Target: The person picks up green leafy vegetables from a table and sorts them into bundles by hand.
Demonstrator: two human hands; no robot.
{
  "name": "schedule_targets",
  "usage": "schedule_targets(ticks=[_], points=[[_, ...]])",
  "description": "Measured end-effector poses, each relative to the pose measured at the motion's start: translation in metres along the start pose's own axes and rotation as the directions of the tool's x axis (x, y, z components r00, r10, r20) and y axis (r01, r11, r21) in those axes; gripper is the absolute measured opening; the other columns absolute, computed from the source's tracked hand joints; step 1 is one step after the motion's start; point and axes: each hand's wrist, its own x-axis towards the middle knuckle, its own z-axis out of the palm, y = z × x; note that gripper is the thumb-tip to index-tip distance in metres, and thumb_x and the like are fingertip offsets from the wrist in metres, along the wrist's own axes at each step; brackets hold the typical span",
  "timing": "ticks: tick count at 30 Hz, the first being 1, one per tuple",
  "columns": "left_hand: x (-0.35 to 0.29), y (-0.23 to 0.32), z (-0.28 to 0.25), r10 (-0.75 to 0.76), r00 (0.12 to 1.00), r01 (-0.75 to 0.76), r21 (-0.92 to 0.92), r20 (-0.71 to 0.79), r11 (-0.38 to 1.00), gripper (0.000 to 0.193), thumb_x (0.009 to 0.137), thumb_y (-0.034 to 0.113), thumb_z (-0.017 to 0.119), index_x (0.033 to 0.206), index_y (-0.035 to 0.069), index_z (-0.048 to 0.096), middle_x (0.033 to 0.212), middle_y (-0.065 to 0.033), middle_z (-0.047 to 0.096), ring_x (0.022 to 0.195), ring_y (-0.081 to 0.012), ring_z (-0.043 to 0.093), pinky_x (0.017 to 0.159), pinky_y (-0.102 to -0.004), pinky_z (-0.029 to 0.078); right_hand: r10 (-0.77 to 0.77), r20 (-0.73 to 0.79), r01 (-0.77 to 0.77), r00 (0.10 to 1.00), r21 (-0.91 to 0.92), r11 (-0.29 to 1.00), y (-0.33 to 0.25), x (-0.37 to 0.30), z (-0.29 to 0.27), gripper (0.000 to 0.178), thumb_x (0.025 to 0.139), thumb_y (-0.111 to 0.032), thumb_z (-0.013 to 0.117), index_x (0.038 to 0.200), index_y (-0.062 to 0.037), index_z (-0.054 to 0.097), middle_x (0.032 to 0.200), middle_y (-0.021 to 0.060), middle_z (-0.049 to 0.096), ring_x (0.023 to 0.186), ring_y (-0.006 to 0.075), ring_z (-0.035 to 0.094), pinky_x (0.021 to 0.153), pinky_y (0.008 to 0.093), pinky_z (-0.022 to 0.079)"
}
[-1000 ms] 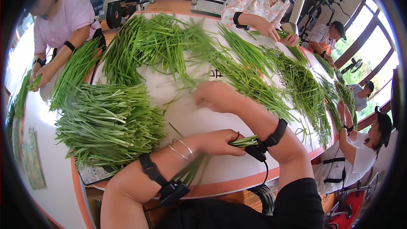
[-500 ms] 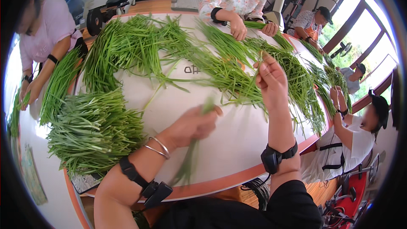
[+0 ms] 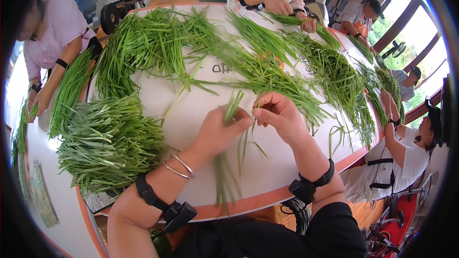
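Note:
My left hand (image 3: 219, 129) is closed around a small bunch of garlic chives (image 3: 233, 105). Its pale ends stick up above the fist, and the leaves hang below over the white table (image 3: 201, 196). Close beside the left thumb, my right hand (image 3: 281, 118) pinches thin chive blades (image 3: 258, 147) between thumb and forefinger. To the left of my left arm lies a large neat stack of chives (image 3: 112, 141), with its cut ends toward me. A loose heap of chives (image 3: 260, 74) spreads beyond both hands.
More chives (image 3: 148, 43) are piled at the far left of the table. A person across (image 3: 275, 2) handles chives; another in pink (image 3: 60, 33) works at the left. A person in white (image 3: 401, 157) sits at the right. An orange edge strip (image 3: 258, 203) runs along the table's near side.
My right hand has come down from the far heap to beside my left hand, and now pinches chive blades. My left hand has risen slightly. The person across has shifted their hands.

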Motion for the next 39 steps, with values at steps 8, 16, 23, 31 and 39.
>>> schedule_targets(ticks=[8,16,23,31,39], points=[[-0.001,0.009,0.001,-0.164,0.984,0.167,-0.038,0.071,0.985,0.024,0.077,0.024,0.07,0.084,0.004,0.057,0.071,0.0023,0.052,0.054,-0.0039,0.041,0.048,-0.0182,0.032,-0.04,0.008,0.04,0.999,0.058,0.997,0.006,0.0,0.004,0.011,0.079,-0.006,0.065,0.086,-0.0021,0.057,0.079,-0.0005,0.059,0.069,0.0057,0.054,0.058,0.0201,0.043],[-0.004,0.014,-0.002,-0.209,0.951,0.267,-0.257,0.23,0.929,0.016,0.083,0.022,0.061,0.084,0.006,0.057,0.065,0.0052,0.047,0.053,-0.0029,0.037,0.047,-0.0194,0.028,0.02,0.103,-0.024,0.994,0.04,0.999,0.001,-0.001,-0.001,0.011,0.081,-0.007,0.063,0.086,-0.0006,0.057,0.077,0.0004,0.06,0.069,0.0051,0.054,0.059,0.0201,0.043],[-0.003,0.01,0.001,-0.218,0.95,0.267,-0.216,0.224,0.939,0.016,0.084,0.02,0.06,0.088,0.007,0.051,0.069,0.0019,0.053,0.051,-0.0031,0.037,0.044,-0.0183,0.028,-0.012,0.058,0.016,0.998,-0.073,0.997,0.003,-0.002,-0.005,0.011,0.081,-0.01,0.065,0.085,-0.002,0.058,0.075,-0.0003,0.06,0.066,0.0048,0.053,0.058,0.0187,0.041],[-0.003,0.005,0.004,-0.151,0.961,0.197,-0.196,0.23,0.96,0.02,0.085,0.018,0.059,0.099,0.007,0.05,0.071,-0.0004,0.056,0.049,-0.003,0.039,0.043,-0.0168,0.028,-0.069,-0.071,0.059,0.995,-0.147,0.987,0.002,0.0,-0.021,0.014,0.084,-0.014,0.062,0.089,-0.0013,0.059,0.076,-0.0005,0.057,0.064,0.0054,0.048,0.059,0.0198,0.041],[-0.001,0.006,0.001,-0.192,0.896,0.255,-0.11,0.4,0.961,0.022,0.086,0.018,0.053,0.103,0.005,0.056,0.066,0.0026,0.049,0.052,-0.0029,0.038,0.045,-0.0176,0.027,-0.133,-0.142,0.09,0.981,-0.274,0.957,0.002,0.014,-0.011,0.016,0.087,-0.016,0.057,0.093,-0.0008,0.059,0.08,0.0008,0.058,0.064,0.0061,0.048,0.057,0.0208,0.041]])
